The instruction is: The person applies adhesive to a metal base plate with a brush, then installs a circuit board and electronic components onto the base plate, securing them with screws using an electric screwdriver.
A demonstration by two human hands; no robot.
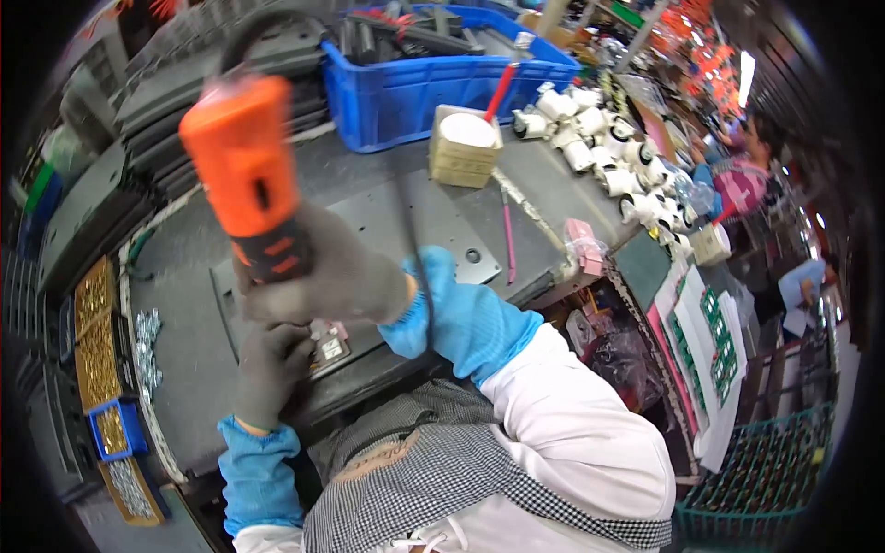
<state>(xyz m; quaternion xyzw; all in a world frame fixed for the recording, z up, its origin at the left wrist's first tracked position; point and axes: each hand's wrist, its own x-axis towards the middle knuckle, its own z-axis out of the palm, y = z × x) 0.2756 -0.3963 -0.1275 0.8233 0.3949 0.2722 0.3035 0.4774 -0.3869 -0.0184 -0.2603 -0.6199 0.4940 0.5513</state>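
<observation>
My right hand [343,276], in a grey glove, is wrapped round an orange and black electric screwdriver [241,161], held upright above the bench. A dark cable loops from its top and hangs down past my right wrist. Below it, my left hand [267,369], also gloved in grey, has its fingers curled together at the near edge of a dark grey panel [369,235]. What those fingers hold is hidden and blurred. Beside them sits a small part [332,347] with a pale, reddish face.
A blue crate [406,106] of dark parts stands at the back, next to a small box [461,166]. White castors [599,138] are heaped at right. Trays of brass screws [95,323] and loose silver screws [147,355] lie left. A pink stick [509,240] rests on the bench.
</observation>
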